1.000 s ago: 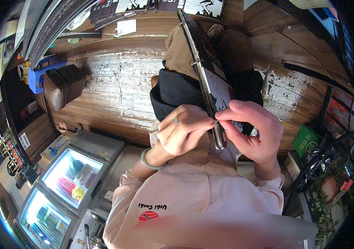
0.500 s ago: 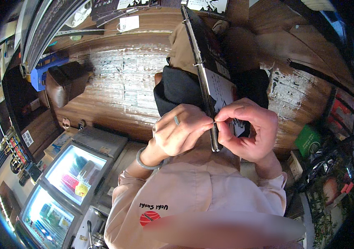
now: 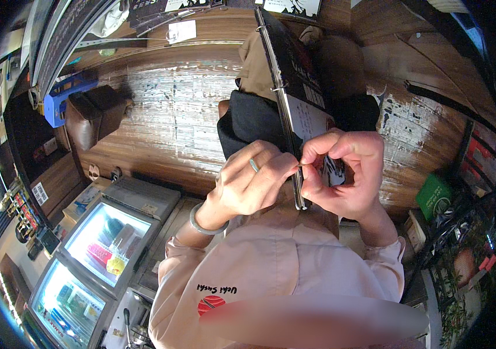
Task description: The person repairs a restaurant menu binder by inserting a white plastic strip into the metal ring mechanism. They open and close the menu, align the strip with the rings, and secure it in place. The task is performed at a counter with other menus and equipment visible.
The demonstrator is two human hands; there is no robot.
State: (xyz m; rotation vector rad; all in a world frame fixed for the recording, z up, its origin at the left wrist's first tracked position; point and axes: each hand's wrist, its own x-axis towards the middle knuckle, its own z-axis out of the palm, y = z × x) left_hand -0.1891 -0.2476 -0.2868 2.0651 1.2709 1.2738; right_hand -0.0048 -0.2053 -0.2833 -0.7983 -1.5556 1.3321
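Note:
A ring-bound menu (image 3: pixel 305 113) with dark and white pages stands on edge across my lap, its spine facing left. Two metal binder rings show along the spine, one at the far end and a middle ring (image 3: pixel 279 87). Near the spine's close end my left hand (image 3: pixel 253 177), with a ring on one finger and a bangle at the wrist, pinches from the left side. Facing it, my right hand (image 3: pixel 349 171) pinches with thumb and forefinger. Their fingertips meet on a small thin binder ring (image 3: pixel 301 165), mostly hidden by the fingers.
Past my knees is a table edge with papers and a white card (image 3: pixel 182 32). A brown leather stool (image 3: pixel 93 113) and a blue crate (image 3: pixel 56 104) stand left. Lower left is a lit glass-top freezer (image 3: pixel 108 241); a green box (image 3: pixel 434 196) and plants are right.
My right hand has shifted slightly up and left, and its thumb and forefinger have moved at the spine. My left fingers have turned a little. The menu's pages lean slightly differently.

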